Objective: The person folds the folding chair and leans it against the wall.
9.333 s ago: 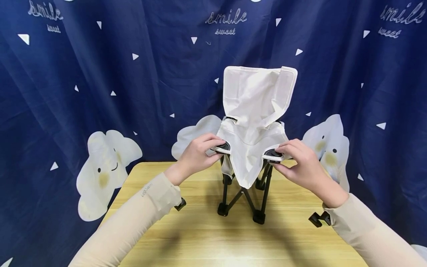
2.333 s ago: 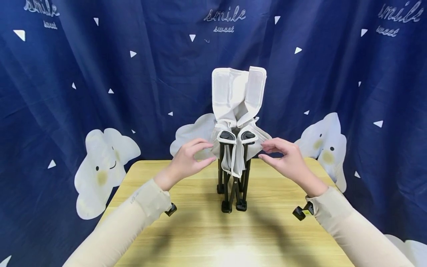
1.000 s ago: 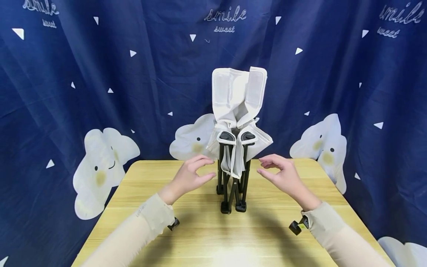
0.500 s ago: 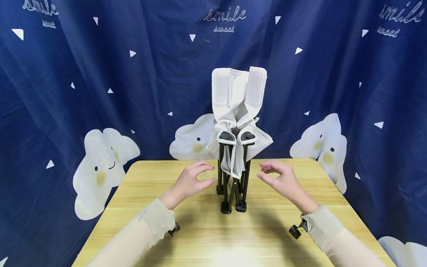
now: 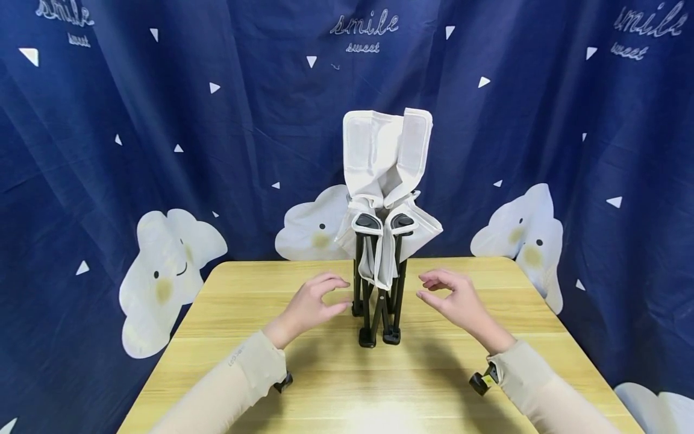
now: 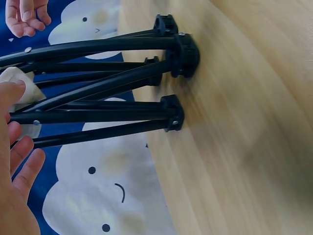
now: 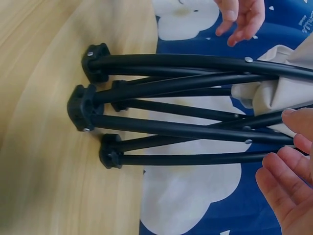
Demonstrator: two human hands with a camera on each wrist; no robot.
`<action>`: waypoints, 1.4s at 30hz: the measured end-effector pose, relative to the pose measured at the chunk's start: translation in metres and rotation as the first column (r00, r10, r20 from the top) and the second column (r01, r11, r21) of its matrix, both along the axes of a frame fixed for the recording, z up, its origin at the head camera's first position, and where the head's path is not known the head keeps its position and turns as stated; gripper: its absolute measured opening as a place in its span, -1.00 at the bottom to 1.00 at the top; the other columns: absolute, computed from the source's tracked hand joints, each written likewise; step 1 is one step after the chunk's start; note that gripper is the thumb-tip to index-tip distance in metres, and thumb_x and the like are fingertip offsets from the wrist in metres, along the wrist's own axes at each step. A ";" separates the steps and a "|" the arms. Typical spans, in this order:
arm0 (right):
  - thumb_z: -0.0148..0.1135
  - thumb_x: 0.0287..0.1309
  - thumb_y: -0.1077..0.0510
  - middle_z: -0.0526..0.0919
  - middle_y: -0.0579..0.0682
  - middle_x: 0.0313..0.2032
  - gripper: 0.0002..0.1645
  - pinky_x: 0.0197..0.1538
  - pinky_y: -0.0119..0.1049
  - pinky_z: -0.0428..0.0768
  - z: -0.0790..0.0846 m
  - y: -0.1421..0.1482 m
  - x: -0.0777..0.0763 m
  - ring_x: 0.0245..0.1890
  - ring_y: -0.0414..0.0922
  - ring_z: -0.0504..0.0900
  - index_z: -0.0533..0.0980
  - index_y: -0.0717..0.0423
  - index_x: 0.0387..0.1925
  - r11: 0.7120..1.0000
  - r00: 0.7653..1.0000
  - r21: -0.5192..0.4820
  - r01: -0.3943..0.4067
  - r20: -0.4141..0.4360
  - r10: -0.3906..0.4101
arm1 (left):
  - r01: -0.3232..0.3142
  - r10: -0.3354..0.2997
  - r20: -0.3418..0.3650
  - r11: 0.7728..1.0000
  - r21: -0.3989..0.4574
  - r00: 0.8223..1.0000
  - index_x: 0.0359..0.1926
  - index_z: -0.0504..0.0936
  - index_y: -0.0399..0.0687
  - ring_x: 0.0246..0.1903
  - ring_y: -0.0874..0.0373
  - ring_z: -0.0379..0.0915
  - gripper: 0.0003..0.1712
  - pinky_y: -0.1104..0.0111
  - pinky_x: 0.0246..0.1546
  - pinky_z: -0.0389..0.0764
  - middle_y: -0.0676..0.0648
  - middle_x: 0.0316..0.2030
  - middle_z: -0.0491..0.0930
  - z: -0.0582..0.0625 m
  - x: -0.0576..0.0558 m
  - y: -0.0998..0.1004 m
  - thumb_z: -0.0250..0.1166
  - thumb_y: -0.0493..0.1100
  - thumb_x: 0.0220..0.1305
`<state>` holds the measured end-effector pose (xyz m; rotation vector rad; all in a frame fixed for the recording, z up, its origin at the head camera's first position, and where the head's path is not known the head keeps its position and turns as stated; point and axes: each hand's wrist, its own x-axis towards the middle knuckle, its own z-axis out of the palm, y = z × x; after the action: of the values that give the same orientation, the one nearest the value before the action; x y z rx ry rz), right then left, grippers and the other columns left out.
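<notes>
A small folding camp chair with white fabric (image 5: 379, 138) stands upright in the head view, its black tube legs (image 5: 382, 313) drawn close together. Its two black armrest ends nearly meet at the front. To the left of the legs, my left hand (image 5: 311, 304) hovers with fingers loosely bent, holding nothing. My right hand (image 5: 454, 298) mirrors it on the other side, apart from the chair. The left wrist view shows crossed legs (image 6: 102, 116) near the left hand's fingers (image 6: 29, 174). In the right wrist view, black feet (image 7: 80, 107) rest on wood beside the right hand (image 7: 288, 183).
The chair stands on a light wooden table (image 5: 347, 386) with rounded back corners. Behind and around the table hangs a dark blue curtain (image 5: 260, 120) printed with white clouds and triangles. A small black device (image 5: 479, 383) is strapped under each wrist.
Earlier, both hands pinched the armrest ends of the half-spread chair. Now it is folded narrow, stands slightly further left, and both hands have let go and lowered toward the legs.
</notes>
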<state>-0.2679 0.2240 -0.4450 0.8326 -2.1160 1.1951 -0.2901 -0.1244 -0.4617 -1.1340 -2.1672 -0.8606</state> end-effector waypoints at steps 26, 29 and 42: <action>0.66 -0.01 0.44 0.85 0.07 -0.23 -0.65 -0.19 -0.12 0.86 -0.030 -0.001 0.007 -0.32 0.02 0.80 0.77 0.20 -0.15 0.996 0.993 0.080 0.026 0.111 -0.035 | -0.045 0.060 0.157 0.994 -0.095 0.986 0.02 0.80 -0.18 0.02 -0.01 0.77 -0.57 0.11 0.17 0.79 -0.11 -0.02 0.81 -0.034 0.009 0.000 0.66 -0.11 0.17; 0.65 0.01 0.43 0.86 0.07 -0.21 -0.66 -0.17 -0.12 0.86 -0.034 -0.001 0.007 -0.31 0.05 0.81 0.77 0.20 -0.15 0.996 0.991 0.088 0.020 0.132 -0.032 | -0.048 0.066 0.156 0.992 -0.114 0.986 0.04 0.79 -0.16 0.02 0.00 0.76 -0.57 0.13 0.18 0.78 -0.10 -0.01 0.81 -0.038 0.008 0.001 0.65 -0.11 0.19; 0.62 0.05 0.39 0.84 0.14 -0.16 -0.67 -0.14 -0.14 0.85 -0.050 -0.001 0.006 -0.28 0.09 0.79 0.74 0.28 -0.11 0.984 0.970 0.175 -0.009 0.239 -0.033 | -0.026 0.058 0.185 0.985 -0.173 0.981 0.04 0.78 -0.13 0.00 0.04 0.75 -0.61 0.17 0.18 0.78 -0.06 -0.02 0.79 -0.055 0.007 0.003 0.61 -0.11 0.24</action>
<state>-0.2619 0.2227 -0.4951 0.7813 -2.4492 1.1662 -0.2832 -0.1212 -0.5166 -1.1210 -2.4526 -0.8058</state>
